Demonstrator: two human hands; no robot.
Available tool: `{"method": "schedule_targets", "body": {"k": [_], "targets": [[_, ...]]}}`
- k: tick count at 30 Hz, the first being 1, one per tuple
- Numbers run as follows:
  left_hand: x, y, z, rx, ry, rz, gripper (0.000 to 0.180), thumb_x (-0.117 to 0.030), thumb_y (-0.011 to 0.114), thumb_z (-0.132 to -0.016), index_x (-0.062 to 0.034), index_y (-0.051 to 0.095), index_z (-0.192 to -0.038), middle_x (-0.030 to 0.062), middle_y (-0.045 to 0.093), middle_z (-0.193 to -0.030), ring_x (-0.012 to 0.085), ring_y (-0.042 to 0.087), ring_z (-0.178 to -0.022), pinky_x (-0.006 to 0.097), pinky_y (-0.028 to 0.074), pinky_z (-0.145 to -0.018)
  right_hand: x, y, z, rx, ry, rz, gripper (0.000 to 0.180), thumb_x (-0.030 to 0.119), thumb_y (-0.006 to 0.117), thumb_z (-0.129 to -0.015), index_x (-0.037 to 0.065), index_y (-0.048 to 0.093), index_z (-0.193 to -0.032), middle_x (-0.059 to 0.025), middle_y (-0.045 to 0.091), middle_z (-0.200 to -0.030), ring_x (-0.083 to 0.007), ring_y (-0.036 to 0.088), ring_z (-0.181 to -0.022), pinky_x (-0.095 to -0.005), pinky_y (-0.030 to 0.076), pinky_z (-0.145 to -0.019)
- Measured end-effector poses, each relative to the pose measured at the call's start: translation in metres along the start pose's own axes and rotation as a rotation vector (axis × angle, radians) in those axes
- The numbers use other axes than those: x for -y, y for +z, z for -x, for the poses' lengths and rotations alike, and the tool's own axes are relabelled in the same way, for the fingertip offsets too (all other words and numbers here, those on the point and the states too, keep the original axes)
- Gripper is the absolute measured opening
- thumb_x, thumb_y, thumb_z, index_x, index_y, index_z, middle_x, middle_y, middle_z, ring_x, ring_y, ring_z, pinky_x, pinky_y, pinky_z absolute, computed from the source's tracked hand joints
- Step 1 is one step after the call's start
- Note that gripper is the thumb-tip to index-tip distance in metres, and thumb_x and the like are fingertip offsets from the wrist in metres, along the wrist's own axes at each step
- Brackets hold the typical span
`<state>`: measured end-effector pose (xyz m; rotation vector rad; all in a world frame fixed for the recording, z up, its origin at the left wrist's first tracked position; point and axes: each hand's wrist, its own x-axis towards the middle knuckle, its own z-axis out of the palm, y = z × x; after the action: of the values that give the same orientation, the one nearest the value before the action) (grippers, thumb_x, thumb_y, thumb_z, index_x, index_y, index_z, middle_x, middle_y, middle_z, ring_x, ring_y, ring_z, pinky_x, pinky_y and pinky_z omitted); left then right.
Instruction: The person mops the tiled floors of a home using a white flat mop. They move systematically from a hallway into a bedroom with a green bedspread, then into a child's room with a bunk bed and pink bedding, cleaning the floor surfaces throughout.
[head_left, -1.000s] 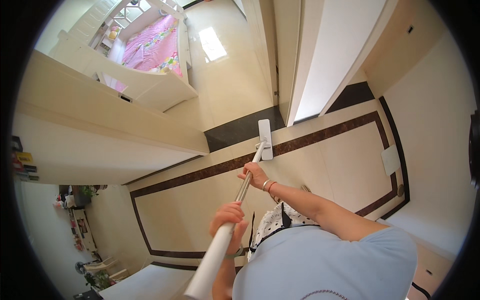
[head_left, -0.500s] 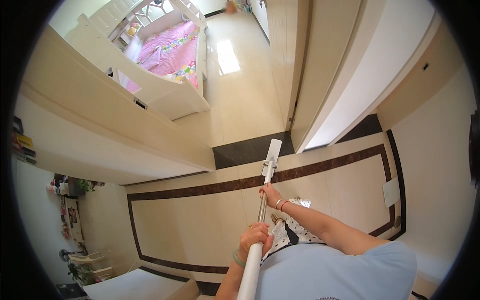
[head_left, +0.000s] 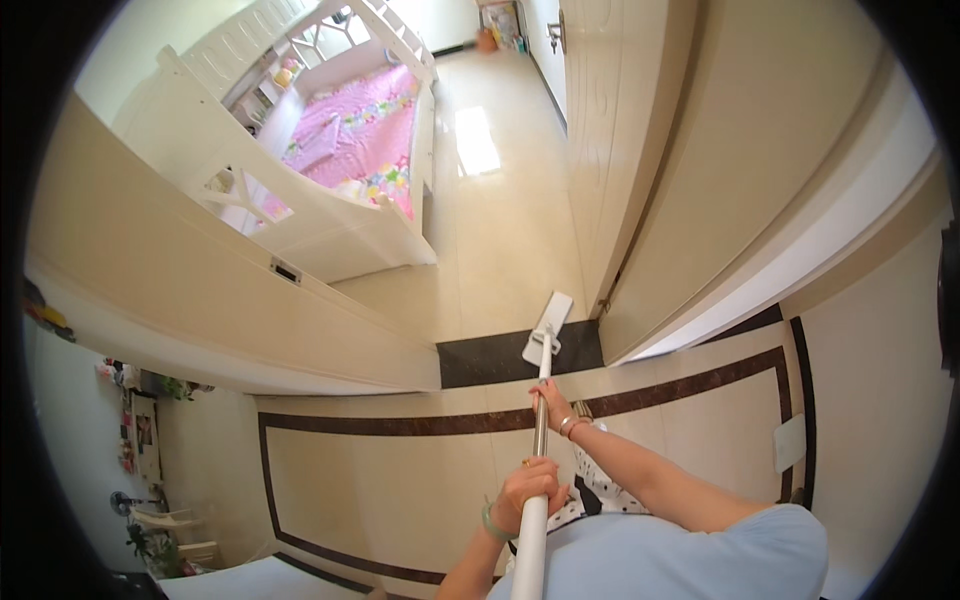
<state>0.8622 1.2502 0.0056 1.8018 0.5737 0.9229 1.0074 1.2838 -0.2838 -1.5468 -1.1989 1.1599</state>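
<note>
- The left grip [head_left: 528, 490] is clasping the mop handle [head_left: 537, 465] low down.
- The right grip [head_left: 553, 402] is clasping it higher up.
- The mop head [head_left: 547, 328] is resting on the dark doorway floor strip [head_left: 490, 360].

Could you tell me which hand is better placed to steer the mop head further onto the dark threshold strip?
Probably the right hand: it grips the mop handle lower, nearer the mop head. The left hand holds the upper end.
</note>
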Motion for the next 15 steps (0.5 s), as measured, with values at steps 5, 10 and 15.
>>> {"method": "schedule_targets", "body": {"k": [5,10,15], "targets": [[0.038,-0.008,-0.105,0.067,0.071,0.027,0.033,0.009,0.071,-0.069,-0.0076,0.043,-0.065,0.0088,0.047,-0.065,0.029,0.056,-0.068,0.037,0.046,-0.066,0.018,-0.045,-0.106,0.009,0.088,-0.342,0.014,0.006,0.057,-0.087,0.006,0.055,-0.101,-0.0101,0.046,-0.093,-0.021,0.05,-0.075,-0.0285,0.045,-0.068],[0.057,-0.025,-0.149,0.059,0.016,0.009,0.033,0.009,0.072,-0.067,-0.0074,0.043,-0.064,0.0081,0.047,-0.065,0.0286,0.055,-0.067,0.037,0.046,-0.066,0.065,-0.05,-0.159,-0.043,0.439,-0.95,0.013,0.023,0.056,-0.093,0.011,0.051,-0.094,0.0,0.041,-0.074,-0.0072,0.041,-0.056,-0.0194,0.034,-0.05],[0.086,-0.043,-0.219,0.089,0.031,0.024,0.036,0.011,0.072,-0.066,-0.0089,0.042,-0.064,0.0044,0.05,-0.063,0.0253,0.058,-0.069,0.036,0.049,-0.067,0.055,-0.069,-0.229,-0.156,0.353,-0.749,0.008,0.016,0.054,-0.092,0.009,0.054,-0.096,-0.0013,0.04,-0.078,-0.0116,0.042,-0.061,-0.0217,0.037,-0.057]]}}
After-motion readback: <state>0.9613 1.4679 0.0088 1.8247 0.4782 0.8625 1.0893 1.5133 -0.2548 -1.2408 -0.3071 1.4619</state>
